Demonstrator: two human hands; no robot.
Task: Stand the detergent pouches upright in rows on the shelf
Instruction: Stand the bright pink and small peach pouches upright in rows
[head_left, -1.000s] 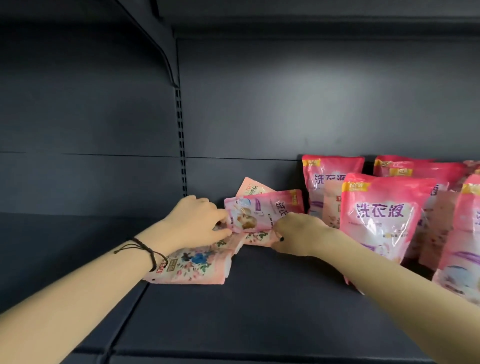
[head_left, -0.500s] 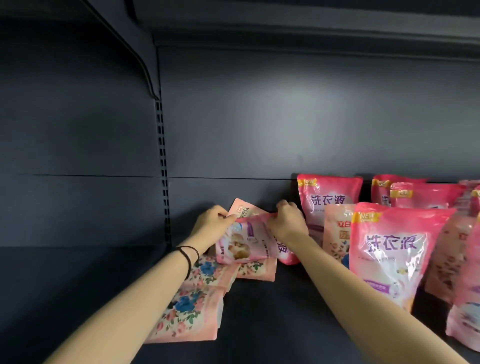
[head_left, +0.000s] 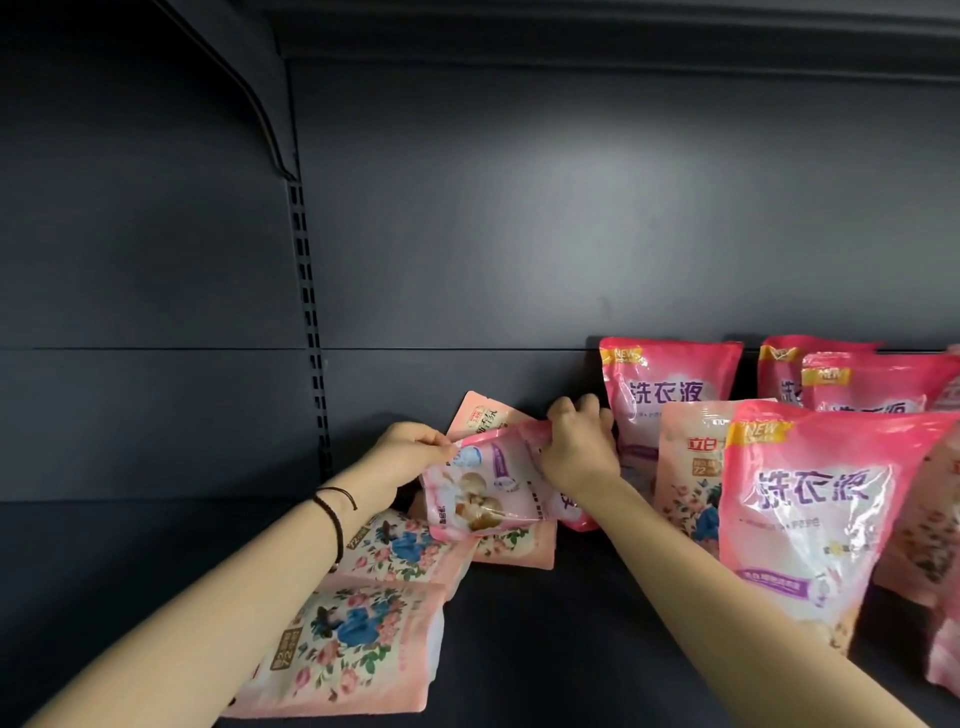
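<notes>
A pink detergent pouch (head_left: 480, 488) is raised off the dark shelf (head_left: 545, 634), its back face toward me. My left hand (head_left: 410, 447) pinches its upper left corner and my right hand (head_left: 576, 447) grips its top edge. Beneath it lie floral pale-pink pouches: one at front left (head_left: 353, 639), another behind it (head_left: 410, 545), a third under the held pouch (head_left: 514, 545). One more leans on the back wall (head_left: 478, 415). To the right, pink pouches stand upright, one at the back (head_left: 670, 384) and one in front (head_left: 810, 499).
More upright pouches crowd the far right (head_left: 852, 379). A slotted upright post (head_left: 311, 332) and a bracket (head_left: 260, 104) divide this bay from the bay to the left. The dark back wall (head_left: 519, 234) is close behind the pouches. Another shelf runs overhead.
Both hands lifted the pink pouch from lying sideways on the pile and turned it toward upright. My view moved closer and to the left.
</notes>
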